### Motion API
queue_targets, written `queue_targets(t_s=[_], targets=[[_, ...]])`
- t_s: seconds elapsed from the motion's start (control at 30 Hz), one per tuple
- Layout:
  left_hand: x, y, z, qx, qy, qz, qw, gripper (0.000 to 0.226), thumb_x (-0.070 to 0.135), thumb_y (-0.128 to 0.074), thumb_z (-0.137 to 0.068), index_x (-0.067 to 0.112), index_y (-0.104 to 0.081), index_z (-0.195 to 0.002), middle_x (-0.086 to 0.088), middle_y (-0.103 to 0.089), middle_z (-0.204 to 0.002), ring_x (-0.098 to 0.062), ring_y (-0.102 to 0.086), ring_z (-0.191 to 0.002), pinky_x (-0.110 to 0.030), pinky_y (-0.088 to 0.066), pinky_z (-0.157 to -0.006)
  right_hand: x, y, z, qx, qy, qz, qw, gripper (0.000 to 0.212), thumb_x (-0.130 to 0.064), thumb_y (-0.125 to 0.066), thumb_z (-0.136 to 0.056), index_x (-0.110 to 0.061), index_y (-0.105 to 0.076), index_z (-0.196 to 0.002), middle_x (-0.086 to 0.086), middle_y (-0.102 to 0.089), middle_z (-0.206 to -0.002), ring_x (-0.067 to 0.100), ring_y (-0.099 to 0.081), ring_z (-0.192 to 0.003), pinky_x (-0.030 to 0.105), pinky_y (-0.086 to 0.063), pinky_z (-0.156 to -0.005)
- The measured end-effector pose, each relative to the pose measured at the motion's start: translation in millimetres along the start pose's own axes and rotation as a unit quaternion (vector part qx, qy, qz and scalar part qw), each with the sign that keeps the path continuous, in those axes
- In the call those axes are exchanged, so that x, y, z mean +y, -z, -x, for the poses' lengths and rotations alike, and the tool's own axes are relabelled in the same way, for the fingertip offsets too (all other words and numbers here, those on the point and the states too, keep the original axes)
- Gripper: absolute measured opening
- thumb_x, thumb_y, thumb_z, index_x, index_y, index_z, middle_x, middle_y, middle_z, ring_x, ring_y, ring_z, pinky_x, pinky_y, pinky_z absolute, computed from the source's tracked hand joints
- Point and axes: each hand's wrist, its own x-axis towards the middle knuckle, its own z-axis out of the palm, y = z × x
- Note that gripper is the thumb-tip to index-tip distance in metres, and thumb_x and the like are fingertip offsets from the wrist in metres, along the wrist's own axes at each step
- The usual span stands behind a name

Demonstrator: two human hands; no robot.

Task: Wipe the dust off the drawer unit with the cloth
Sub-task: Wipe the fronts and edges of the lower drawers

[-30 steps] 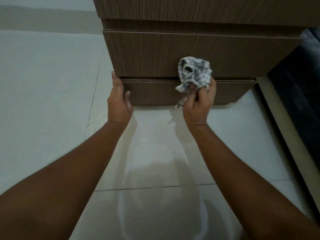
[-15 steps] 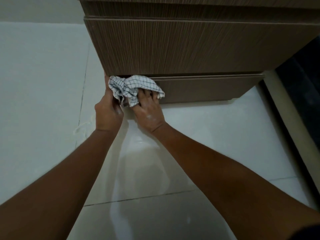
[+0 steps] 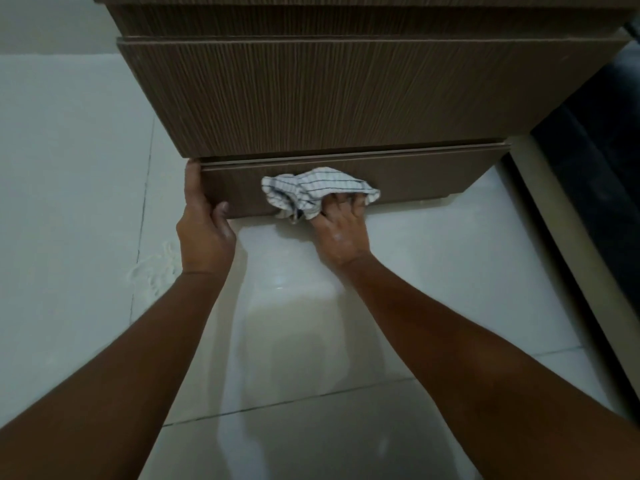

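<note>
A brown wood-grain drawer unit [image 3: 329, 98] stands on the floor in front of me. Its bottom drawer front [image 3: 433, 181] sits low, just above the tiles. My right hand [image 3: 341, 228] presses a crumpled white cloth with dark checks [image 3: 311, 190] against the middle of that bottom drawer front, fingers closed on the cloth. My left hand [image 3: 204, 220] grips the left corner of the bottom drawer, fingers along its side and thumb on the front.
Glossy white floor tiles [image 3: 69, 202] spread under and left of the unit, with a scuffed dusty patch [image 3: 156, 271] by my left wrist. A pale strip [image 3: 571, 254] and a dark piece of furniture [image 3: 602, 150] border the right side.
My right hand has slid the cloth rightward along the bottom drawer front, from its left corner toward the middle. My left hand has stayed at the left corner.
</note>
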Motion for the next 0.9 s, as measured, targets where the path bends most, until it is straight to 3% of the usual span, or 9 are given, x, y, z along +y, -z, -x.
queue_targets(t_s=[0.13, 0.23, 0.33, 0.4, 0.47, 0.57, 0.67, 0.8, 0.9], targets=[[0.6, -1.9, 1.2, 0.006, 0.003, -0.01, 1.0, 0.071, 0.007, -0.049, -0.1, 0.026, -0.012, -0.158, -0.021, -0.066, -0.122, -0.041, -0.067, -0.102, -0.045, -0.053, -0.096, 39.5, 13.6, 9.7, -0.007, -0.063, 0.021, 0.998, 0.081, -0.008, -0.076, -0.059, -0.015, -0.049, -0.136, 0.026, -0.057, -0.13, 0.043, -0.035, -0.126, 0.075, -0.026, -0.104], [0.1, -2.6, 1.3, 0.007, 0.016, -0.014, 1.0, 0.071, 0.007, -0.049, -0.101, 0.03, -0.011, -0.157, -0.025, -0.066, -0.114, -0.043, -0.067, -0.097, -0.045, -0.052, -0.091, 61.1, 21.1, 14.5, -0.007, -0.126, 0.034, 0.991, 0.097, -0.004, -0.077, -0.047, -0.007, -0.04, -0.137, 0.035, -0.041, -0.133, 0.056, -0.032, -0.122, 0.082, -0.024, -0.095], [3.1, -3.3, 2.0, 0.008, 0.032, -0.011, 0.999, 0.074, 0.006, -0.05, -0.1, 0.034, -0.011, -0.155, -0.026, -0.066, -0.114, -0.043, -0.067, -0.096, -0.04, -0.05, -0.089, 77.6, 29.5, 18.3, -0.007, -0.167, 0.021, 0.986, 0.097, 0.0, -0.076, -0.048, -0.002, -0.038, -0.138, 0.046, -0.048, -0.126, 0.07, -0.047, -0.112, 0.085, -0.03, -0.09], [5.8, -4.3, 3.6, 0.013, 0.04, -0.009, 0.999, 0.074, 0.005, -0.05, -0.1, 0.036, -0.011, -0.154, -0.026, -0.066, -0.11, -0.044, -0.067, -0.094, -0.043, -0.051, -0.088, 85.6, 34.6, 19.8, -0.017, -0.188, 0.026, 0.982, 0.089, 0.004, -0.074, -0.053, 0.0, -0.041, -0.136, 0.051, -0.049, -0.121, 0.072, -0.049, -0.109, 0.084, -0.032, -0.091], [5.8, -4.7, 4.2, 0.015, 0.043, -0.01, 0.999, 0.074, 0.005, -0.05, -0.1, 0.037, -0.011, -0.154, -0.024, -0.066, -0.106, -0.043, -0.067, -0.091, -0.041, -0.05, -0.085, 94.1, 31.5, 20.6, -0.014, -0.219, 0.023, 0.975, 0.084, 0.007, -0.073, -0.059, 0.002, -0.041, -0.136, 0.054, -0.046, -0.122, 0.073, -0.045, -0.112, 0.082, -0.031, -0.097], [6.7, -5.4, 4.3, 0.018, 0.045, -0.016, 0.999, 0.074, 0.004, -0.049, -0.099, 0.036, -0.011, -0.154, -0.022, -0.065, -0.103, -0.042, -0.066, -0.089, -0.037, -0.046, -0.082, 107.1, 35.2, 19.8, 0.005, -0.294, -0.019, 0.955, 0.084, 0.01, -0.066, -0.074, 0.003, -0.023, -0.146, 0.051, -0.028, -0.142, 0.065, -0.029, -0.135, 0.065, -0.022, -0.116], [7.7, -5.3, 4.4, 0.024, 0.041, -0.017, 0.999, 0.075, 0.003, -0.049, -0.099, 0.036, -0.011, -0.154, -0.019, -0.063, -0.096, -0.037, -0.064, -0.084, -0.035, -0.044, -0.081, 116.3, 46.3, 18.7, 0.016, -0.347, -0.089, 0.933, 0.087, 0.011, -0.062, -0.081, 0.003, -0.012, -0.153, 0.041, -0.007, -0.156, 0.053, -0.02, -0.145, 0.054, -0.035, -0.116], [9.8, -4.6, 5.1, 0.014, 0.039, -0.021, 0.999, 0.076, 0.003, -0.05, -0.099, 0.037, -0.011, -0.154, -0.02, -0.064, -0.101, -0.041, -0.065, -0.087, -0.044, -0.05, -0.084, 119.4, 60.4, 15.1, 0.017, -0.404, -0.156, 0.901, 0.096, 0.008, -0.065, -0.081, -0.006, -0.005, -0.155, 0.034, -0.014, -0.156, 0.048, -0.034, -0.141, 0.049, -0.04, -0.114], [11.0, -1.5, 6.6, 0.0, 0.041, -0.023, 0.999, 0.076, 0.004, -0.051, -0.1, 0.038, -0.01, -0.154, -0.025, -0.066, -0.107, -0.047, -0.066, -0.09, -0.053, -0.053, -0.086, 112.6, 81.1, 5.1, 0.028, -0.478, -0.184, 0.859, 0.088, 0.005, -0.059, -0.089, 0.0, 0.0, -0.155, 0.031, -0.021, -0.155, 0.042, -0.044, -0.134, 0.046, -0.041, -0.112]])
